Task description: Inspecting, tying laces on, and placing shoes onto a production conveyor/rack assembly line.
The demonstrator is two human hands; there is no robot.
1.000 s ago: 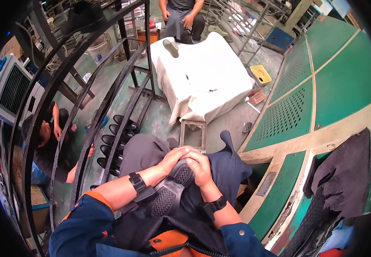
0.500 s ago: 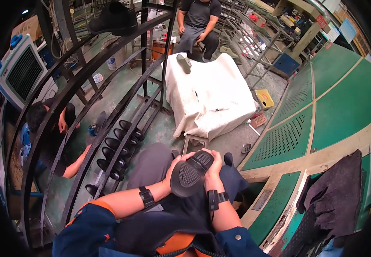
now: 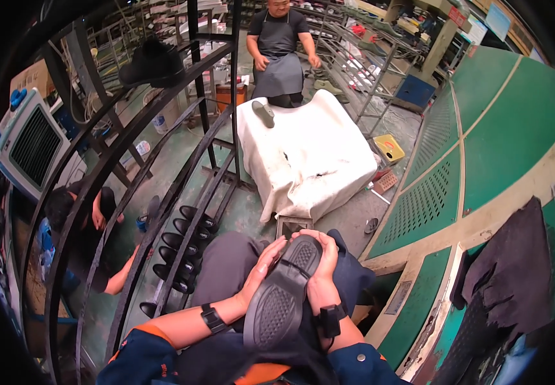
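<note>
A black shoe is held over my lap with its patterned sole turned up toward me. Its toe points down toward my body and its heel points away. My right hand wraps round the heel end from the right. Along the shoe's left edge lies my left hand, its fingers fairly straight and pressed to the side. The shoe's upper is underneath, out of sight. Each wrist wears a black strap, such as the left wristband.
A cloth-covered table ahead carries an olive shoe; an aproned person stands behind it. At left, a black metal rack holds several black shoes, and another person crouches beyond. Green machine panels line the right.
The shoe has come nearer to me and tilted, showing more of its sole. My left fingers have straightened along its side. The person behind the table has risen from sitting.
</note>
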